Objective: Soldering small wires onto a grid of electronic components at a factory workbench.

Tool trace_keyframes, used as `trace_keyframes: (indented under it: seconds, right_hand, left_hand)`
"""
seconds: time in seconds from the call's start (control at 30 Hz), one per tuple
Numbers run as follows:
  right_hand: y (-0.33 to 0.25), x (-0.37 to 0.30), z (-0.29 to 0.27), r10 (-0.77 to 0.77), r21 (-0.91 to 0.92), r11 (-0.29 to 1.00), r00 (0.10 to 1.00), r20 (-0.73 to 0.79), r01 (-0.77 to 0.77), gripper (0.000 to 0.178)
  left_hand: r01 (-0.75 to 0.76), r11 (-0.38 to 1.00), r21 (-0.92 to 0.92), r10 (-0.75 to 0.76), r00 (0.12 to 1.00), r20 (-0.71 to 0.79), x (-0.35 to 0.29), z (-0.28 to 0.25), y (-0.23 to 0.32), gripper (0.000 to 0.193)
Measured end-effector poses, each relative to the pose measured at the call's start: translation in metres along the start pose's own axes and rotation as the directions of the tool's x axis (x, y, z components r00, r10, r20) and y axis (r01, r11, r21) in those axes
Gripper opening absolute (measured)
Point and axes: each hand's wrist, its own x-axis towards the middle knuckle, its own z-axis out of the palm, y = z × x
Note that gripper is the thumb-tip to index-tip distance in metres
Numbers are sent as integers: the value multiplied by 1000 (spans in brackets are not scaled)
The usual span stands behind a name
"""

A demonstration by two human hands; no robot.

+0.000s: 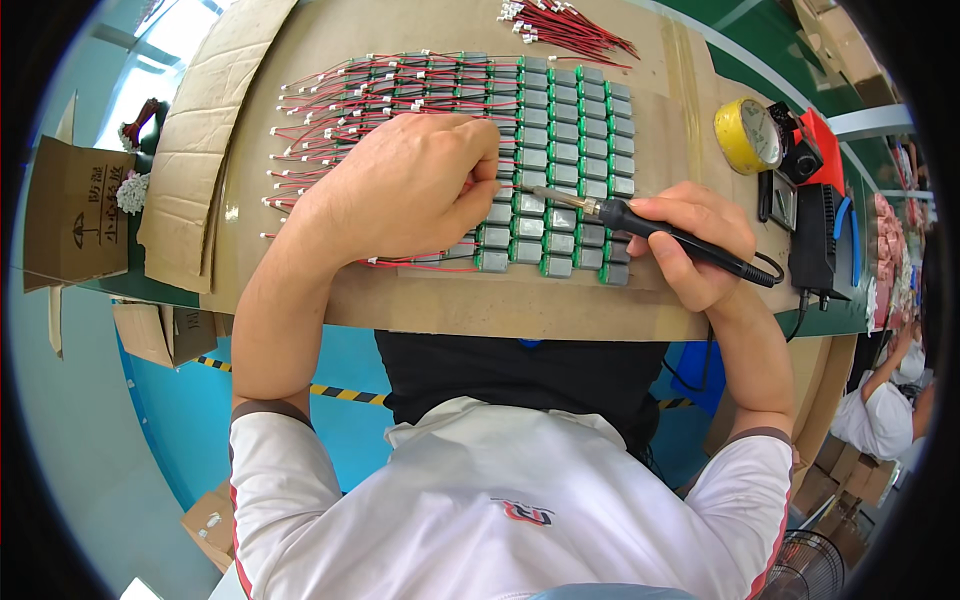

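Mid-table, over the near part of the block grid, the iron (625, 216) slants in the R hand (705, 240): its long axis runs from twd the table's (848, 316) near R corner up-left to the L hand (415, 185), tip just beside the L fingertips. That tip-to-fingertip gap is the relation that counts; the L hand is nearer the tip, approx. level w/ it, while the R hand sits back at the handle. R hand's grasping the iron pen-style. L hand's thumb & index are pinched tog., other fingers curled; can't tell what, if anything, is btwn them, nor if the tip touches a block. Blocks (564, 153) stand in columns running far-to-near; wires (325, 130) fan twd the table's L side, white plugs at the ends, w/ the L forearm across the nearer ones. Room for moving: bare card (450, 310) btwn blocks & near edge, plus a strip on the R, short of the tape (735, 140). Black box (815, 240) & pliers (855, 250) crowd the R edge. Spare wires (565, 28) lie nr the far edge, well apart from both hands.
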Motion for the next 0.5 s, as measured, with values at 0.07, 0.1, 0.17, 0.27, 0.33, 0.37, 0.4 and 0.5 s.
trace_keyframes:
  seconds: [0.07,0.1,0.17,0.27,0.33,0.37,0.4,0.5]
  right_hand:
    - [-1,2,0,-10,-1,1000,1000,9,10,29]
    - [-1,2,0,-10,-1,1000,1000,9,10,29]
    - [-1,0,-1,-17,18,1000,1000,5,17,29]
    - [-2,0,-1,-13,18,1000,1000,-5,13,30]
    - [-2,0,-1,-13,19,1000,1000,-6,13,30]
    - [-2,0,-1,-14,19,1000,1000,-7,14,30]
    - [-2,0,-1,-14,19,1000,1000,-6,14,30]
    - [-2,0,-1,-6,15,1000,1000,-8,7,30]
  left_hand:
    - [-3,1000,-2,3,1000,-2,0,0,0,14]
    - [-6,1000,-3,6,1000,-4,0,0,0,14]
    - [-4,1000,-5,4,1000,-3,0,0,0,14]
    - [-3,1000,-4,3,1000,-1,0,0,0,13]
    - [-3,1000,-1,3,1000,-2,0,-1,2,13]
    - [-1,1000,-6,1,1000,-5,1,-1,3,11]
    - [2,1000,-10,-2,1000,-8,1,-2,4,11]
    - [-1,1000,-7,1,1000,-13,1,-1,3,11]
